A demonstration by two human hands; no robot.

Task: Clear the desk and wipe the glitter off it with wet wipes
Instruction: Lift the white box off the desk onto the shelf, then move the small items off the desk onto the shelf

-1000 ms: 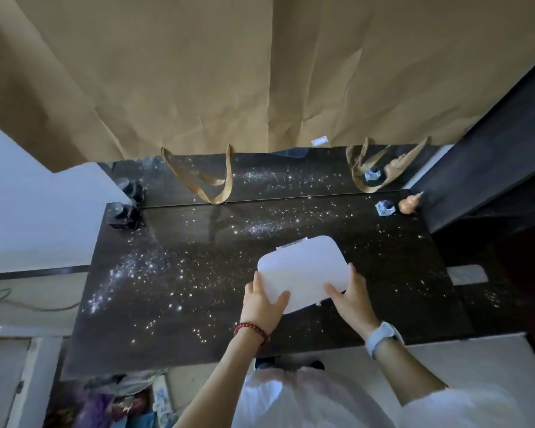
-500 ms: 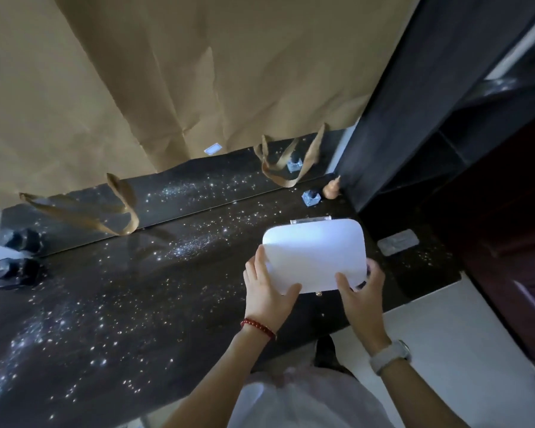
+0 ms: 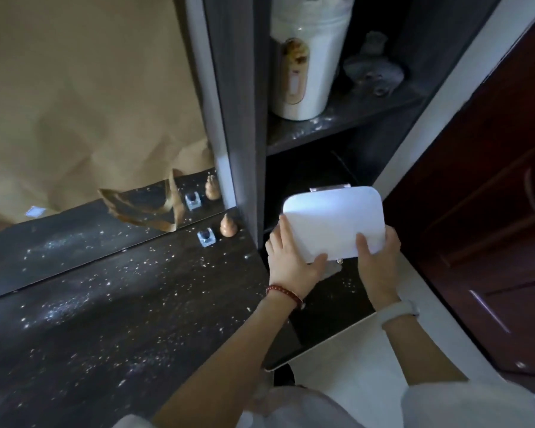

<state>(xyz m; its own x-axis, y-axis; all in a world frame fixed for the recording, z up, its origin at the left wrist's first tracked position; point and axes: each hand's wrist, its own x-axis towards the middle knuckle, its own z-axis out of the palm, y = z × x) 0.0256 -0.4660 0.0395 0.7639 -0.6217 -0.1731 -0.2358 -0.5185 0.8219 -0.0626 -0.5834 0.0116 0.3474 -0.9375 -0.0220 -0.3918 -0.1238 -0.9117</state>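
A flat white case (image 3: 334, 220) with rounded corners and a small metal clasp is held in the air in front of a dark shelf opening, to the right of the desk. My left hand (image 3: 291, 257) grips its lower left edge; a red bead bracelet is on that wrist. My right hand (image 3: 377, 261) grips its lower right corner, with a white band on the wrist. The dark desk (image 3: 112, 304) lies to the left, speckled with glitter.
A small clear cube (image 3: 206, 236) and a tan gourd figure (image 3: 228, 226) stand at the desk's back right, by a mirror (image 3: 74, 230) with brown paper above. The dark shelf unit (image 3: 337, 125) holds a white jar (image 3: 306, 57). A dark red door (image 3: 491, 211) stands at right.
Both hands have carried the white case off the desk's middle and rightward to the shelf opening. The view has swung right with it.
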